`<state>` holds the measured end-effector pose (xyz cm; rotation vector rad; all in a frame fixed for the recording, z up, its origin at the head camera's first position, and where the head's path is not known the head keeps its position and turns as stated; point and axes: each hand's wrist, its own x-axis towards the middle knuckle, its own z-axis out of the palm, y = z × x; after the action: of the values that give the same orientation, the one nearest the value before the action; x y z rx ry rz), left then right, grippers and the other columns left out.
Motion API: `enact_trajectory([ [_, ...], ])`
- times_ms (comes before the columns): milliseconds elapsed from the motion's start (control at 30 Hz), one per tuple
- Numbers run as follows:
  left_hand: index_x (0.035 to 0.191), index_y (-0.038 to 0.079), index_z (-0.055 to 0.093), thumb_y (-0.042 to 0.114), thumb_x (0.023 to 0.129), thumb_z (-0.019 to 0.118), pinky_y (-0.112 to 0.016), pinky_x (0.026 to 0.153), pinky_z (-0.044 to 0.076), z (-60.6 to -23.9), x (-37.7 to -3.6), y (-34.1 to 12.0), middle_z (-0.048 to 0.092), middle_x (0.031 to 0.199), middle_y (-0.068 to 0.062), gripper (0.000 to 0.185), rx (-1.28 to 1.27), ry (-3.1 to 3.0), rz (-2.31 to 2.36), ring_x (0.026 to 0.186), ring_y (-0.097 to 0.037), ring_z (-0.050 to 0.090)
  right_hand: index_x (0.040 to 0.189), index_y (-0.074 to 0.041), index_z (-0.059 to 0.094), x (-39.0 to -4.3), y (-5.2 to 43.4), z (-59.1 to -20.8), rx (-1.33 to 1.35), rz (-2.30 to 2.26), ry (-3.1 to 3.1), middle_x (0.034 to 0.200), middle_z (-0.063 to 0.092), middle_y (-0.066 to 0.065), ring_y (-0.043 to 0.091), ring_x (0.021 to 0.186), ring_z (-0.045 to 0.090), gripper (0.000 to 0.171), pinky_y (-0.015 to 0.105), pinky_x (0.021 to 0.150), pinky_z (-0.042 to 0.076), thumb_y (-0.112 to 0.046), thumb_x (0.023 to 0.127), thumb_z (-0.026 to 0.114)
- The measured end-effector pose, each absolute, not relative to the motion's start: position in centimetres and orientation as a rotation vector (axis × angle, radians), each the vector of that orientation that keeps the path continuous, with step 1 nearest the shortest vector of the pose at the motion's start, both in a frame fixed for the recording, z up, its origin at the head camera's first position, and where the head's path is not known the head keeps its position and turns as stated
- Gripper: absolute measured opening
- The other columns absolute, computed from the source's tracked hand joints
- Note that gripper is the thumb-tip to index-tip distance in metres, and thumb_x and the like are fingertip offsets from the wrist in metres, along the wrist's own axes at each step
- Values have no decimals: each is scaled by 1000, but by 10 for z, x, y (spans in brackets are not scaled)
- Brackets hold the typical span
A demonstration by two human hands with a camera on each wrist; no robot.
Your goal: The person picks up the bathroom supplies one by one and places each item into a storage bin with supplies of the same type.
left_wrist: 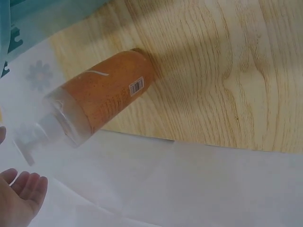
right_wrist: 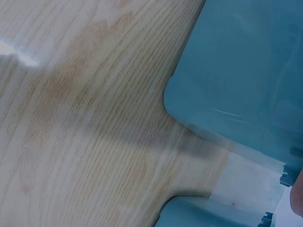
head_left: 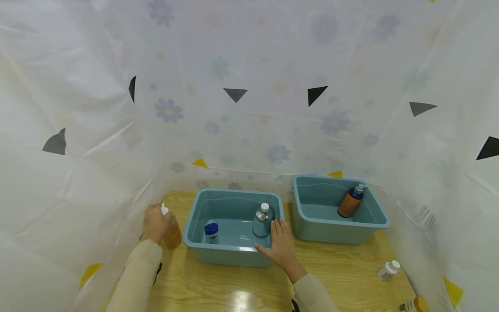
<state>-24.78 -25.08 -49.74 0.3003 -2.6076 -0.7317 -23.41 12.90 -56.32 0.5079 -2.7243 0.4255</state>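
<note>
My left hand (head_left: 153, 223) is beside the white pump top of a bottle of orange liquid (head_left: 173, 234), left of a blue-green bin. In the left wrist view, the fingers (left_wrist: 35, 189) curve loosely near the pump nozzle, a gap between them and it; the orange bottle (left_wrist: 109, 87) stands on the wood. With fingers extended, my right hand (head_left: 281, 245) rests on the right front rim of that bin (head_left: 230, 248). Inside the bin are a clear bottle with a white cap (head_left: 262, 223) and a small blue-capped container (head_left: 212, 233). Only a fingertip (right_wrist: 297, 198) shows in the right wrist view.
A second blue-green bin (head_left: 331, 232), to the right, holds an orange pump bottle with a dark top (head_left: 350, 201). A small white-capped bottle (head_left: 388, 270) and an orange-capped bottle (head_left: 414, 305) are at the wooden table's (head_left: 331, 277) right side. Plastic sheeting (head_left: 249, 130) surrounds the table.
</note>
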Motion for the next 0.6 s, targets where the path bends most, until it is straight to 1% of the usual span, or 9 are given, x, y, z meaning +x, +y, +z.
enact_trajectory([
  [167,95,-22,56,7,77,67,-56,75,47,-499,-248,-251,55,89,-38,36,316,-2563,-734,84,-53,55,132,11,43,-234,130,-563,506,426,-2712,134,47,27,43,132,35,100,51,108,29,-72,76,49],
  [300,90,-22,56,9,77,65,-56,74,46,-501,-251,-252,55,87,-39,35,343,-2577,-754,84,-53,55,132,11,43,-234,130,-563,500,437,-2725,135,47,27,43,133,34,101,51,109,27,-73,77,48],
  [400,87,-21,56,10,77,64,-57,73,46,-503,-253,-253,56,85,-39,33,362,-2588,-785,82,-53,56,132,11,43,-234,131,-563,501,425,-2731,135,47,27,43,133,34,101,51,109,28,-73,77,48],
  [600,87,-22,55,10,78,57,-57,73,46,-505,-254,-256,56,86,-39,33,396,-2649,-869,81,-52,56,131,11,44,-232,130,-563,509,437,-2728,134,47,27,44,132,35,100,52,108,29,-72,76,49],
])
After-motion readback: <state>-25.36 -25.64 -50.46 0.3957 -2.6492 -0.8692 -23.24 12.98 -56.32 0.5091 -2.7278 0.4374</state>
